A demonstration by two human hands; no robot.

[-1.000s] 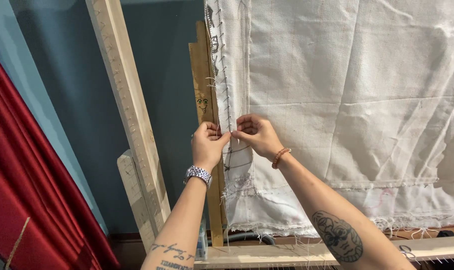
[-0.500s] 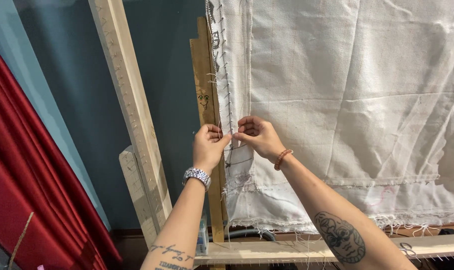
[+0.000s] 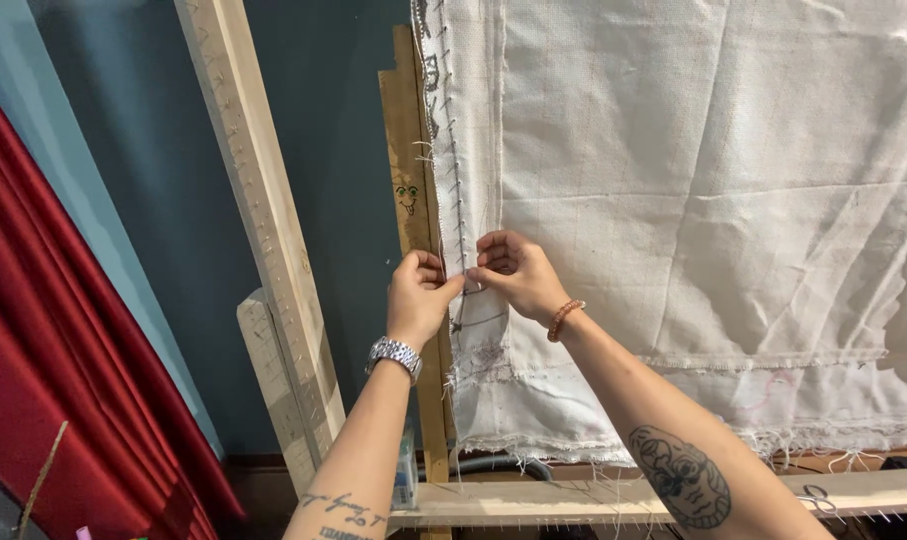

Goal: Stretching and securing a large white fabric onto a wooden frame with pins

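A large off-white cloth (image 3: 693, 200) hangs stretched on an upright wooden frame. Its left edge is hooked along a narrow vertical wooden bar (image 3: 409, 170) studded with small nails. My left hand (image 3: 420, 297), with a metal watch at the wrist, pinches the cloth's left edge against that bar. Touching it from the right, my right hand (image 3: 516, 274), with a beaded bracelet, pinches the same edge. Both hands meet at about mid height of the bar. A second, frayed layer of cloth hangs below them.
A pale wooden beam (image 3: 258, 220) leans to the left against a dark teal wall (image 3: 123, 150). Red curtain fabric (image 3: 63, 400) fills the lower left. A horizontal wooden rail (image 3: 573, 495) with nails runs along the bottom; scissors (image 3: 818, 495) lie on it at the right.
Both hands have stayed pinched on the cloth's left edge at the bar, shifting only slightly. The view has drifted a little.
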